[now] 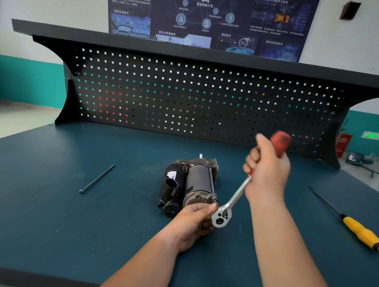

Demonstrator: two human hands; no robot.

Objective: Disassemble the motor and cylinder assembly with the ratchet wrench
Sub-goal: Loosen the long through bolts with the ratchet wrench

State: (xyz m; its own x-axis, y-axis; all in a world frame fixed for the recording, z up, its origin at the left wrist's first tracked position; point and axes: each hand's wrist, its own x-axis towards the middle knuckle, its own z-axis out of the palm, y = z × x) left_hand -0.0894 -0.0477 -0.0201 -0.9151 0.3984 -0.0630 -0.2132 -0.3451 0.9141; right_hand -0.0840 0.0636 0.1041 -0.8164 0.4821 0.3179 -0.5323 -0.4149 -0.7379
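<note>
My right hand (269,170) grips the red-handled chrome ratchet wrench (231,201); left hand (192,223) below clasps its head at the dark metal motor-cylinder assembly (190,183); likely bolt-loosening, handle swing next

I saw a yellow-handled, black-shafted screwdriver (356,230) lying on the dark teal benchtop's (47,201) right side, black perforated metal pegboard (187,94) behind, dark blue printed poster (203,15) above

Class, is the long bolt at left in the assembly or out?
Out: the long bolt lies alone on the benchtop, apart from the assembly.
</note>
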